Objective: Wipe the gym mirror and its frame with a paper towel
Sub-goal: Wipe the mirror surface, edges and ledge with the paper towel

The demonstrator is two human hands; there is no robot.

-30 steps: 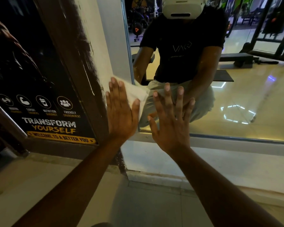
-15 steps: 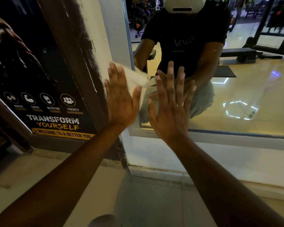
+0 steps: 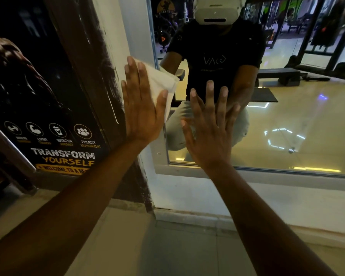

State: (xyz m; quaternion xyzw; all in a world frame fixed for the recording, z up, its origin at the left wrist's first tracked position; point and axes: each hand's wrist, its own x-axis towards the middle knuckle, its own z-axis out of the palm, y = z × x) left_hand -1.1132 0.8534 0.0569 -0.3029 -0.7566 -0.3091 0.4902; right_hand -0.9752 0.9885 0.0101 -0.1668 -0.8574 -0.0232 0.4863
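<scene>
The gym mirror (image 3: 287,120) fills the upper right, with a white frame (image 3: 139,36) running up its left side and along its bottom edge. My left hand (image 3: 141,108) lies flat with straight fingers and presses a folded white paper towel (image 3: 161,82) against the left frame strip, the towel's right corner reaching over the glass edge. My right hand (image 3: 209,132) is spread flat against the glass low in the mirror, just right of the towel, holding nothing. Most of the towel is hidden under my left palm.
A dark poster (image 3: 54,116) reading "TRANSFORM YOURSELF" covers the wall to the left, beside a brown-painted strip (image 3: 96,66). A pale ledge (image 3: 267,196) runs below the mirror, above the tiled floor (image 3: 177,251). The glass reflects a crouching person and gym benches.
My left hand has slid the towel upward along the left frame strip. My right hand has also moved up the glass, staying flat.
</scene>
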